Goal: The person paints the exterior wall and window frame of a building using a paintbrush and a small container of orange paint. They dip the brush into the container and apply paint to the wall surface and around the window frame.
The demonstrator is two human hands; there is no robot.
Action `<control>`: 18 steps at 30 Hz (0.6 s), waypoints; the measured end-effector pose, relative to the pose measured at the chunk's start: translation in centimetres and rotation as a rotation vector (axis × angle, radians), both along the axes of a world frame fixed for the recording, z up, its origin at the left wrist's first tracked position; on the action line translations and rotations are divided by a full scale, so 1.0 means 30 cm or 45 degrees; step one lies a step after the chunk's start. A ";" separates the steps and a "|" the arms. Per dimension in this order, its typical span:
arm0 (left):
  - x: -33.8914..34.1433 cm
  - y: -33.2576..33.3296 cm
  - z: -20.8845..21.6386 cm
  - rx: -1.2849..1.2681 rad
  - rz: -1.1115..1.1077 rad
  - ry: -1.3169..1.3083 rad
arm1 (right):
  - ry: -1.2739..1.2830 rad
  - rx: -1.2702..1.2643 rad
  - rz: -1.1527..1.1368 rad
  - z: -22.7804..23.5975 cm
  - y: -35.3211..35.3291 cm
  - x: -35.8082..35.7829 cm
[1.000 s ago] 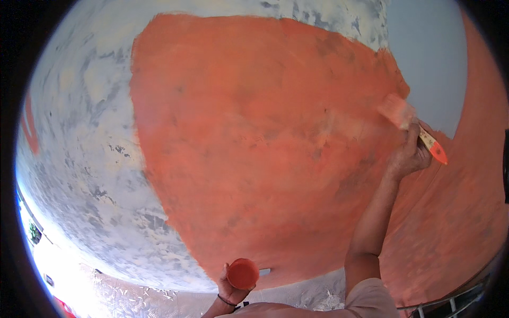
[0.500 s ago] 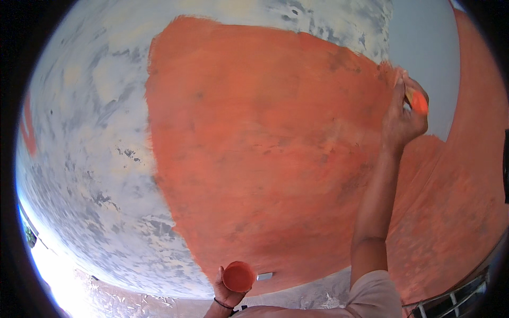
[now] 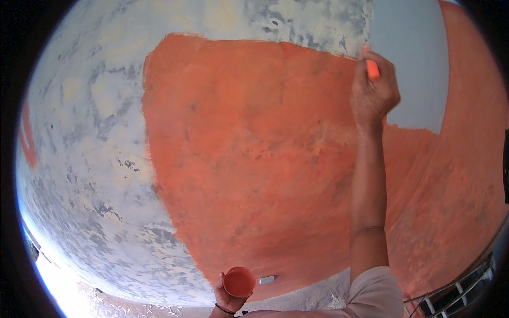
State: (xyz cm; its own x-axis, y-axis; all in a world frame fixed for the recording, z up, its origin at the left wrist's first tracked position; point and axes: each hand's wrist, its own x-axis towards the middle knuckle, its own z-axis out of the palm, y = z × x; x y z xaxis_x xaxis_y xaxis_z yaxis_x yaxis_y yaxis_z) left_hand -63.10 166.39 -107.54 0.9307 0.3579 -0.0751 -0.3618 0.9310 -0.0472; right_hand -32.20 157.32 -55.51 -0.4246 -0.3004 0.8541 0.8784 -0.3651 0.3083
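Observation:
My right hand (image 3: 375, 98) is raised against the wall, closed around a paintbrush whose orange handle (image 3: 373, 70) shows between the fingers. The bristles are hidden behind the hand. It works at the upper right corner of a large orange painted patch (image 3: 254, 127), where orange meets the mottled white-grey wall (image 3: 98, 95) and a smooth blue-grey area (image 3: 413, 69). Low down, my left hand (image 3: 225, 299) grips a small round cup (image 3: 239, 282), its inside coated in orange paint; its thumb lies along the cup's side.
A small pale box (image 3: 266, 280) sits on the wall just right of the cup. Metal bars like a ladder or grating (image 3: 460, 291) stand at the lower right. Pale scraps (image 3: 159, 310) lie on the ground at the bottom left, beside a strong glare.
My right hand has moved left with the paintbrush, off the blue-grey area toward the patch's top edge. The view has shifted slightly. My left hand still holds the cup low down.

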 end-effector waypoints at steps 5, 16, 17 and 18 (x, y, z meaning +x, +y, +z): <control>0.008 -0.053 -0.006 0.788 0.261 0.349 | -0.335 -0.418 0.306 -0.109 0.036 -0.099; 0.079 -0.088 -0.051 0.020 0.022 0.073 | 0.297 -0.058 1.286 -0.030 -0.204 0.166; 0.094 -0.098 -0.062 0.005 0.048 0.120 | 0.310 -0.046 1.326 -0.029 -0.208 0.178; 0.105 -0.111 -0.053 0.173 0.114 0.200 | 0.321 -0.031 1.369 -0.022 -0.207 0.186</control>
State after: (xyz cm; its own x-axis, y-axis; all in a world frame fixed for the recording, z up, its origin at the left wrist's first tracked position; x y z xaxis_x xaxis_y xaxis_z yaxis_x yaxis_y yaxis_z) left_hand -59.97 163.07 -109.14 0.8754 0.4554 -0.1622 -0.4365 0.8888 0.1397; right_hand -26.62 151.10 -56.18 0.2355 -0.3902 0.8901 0.7726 0.6308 0.0721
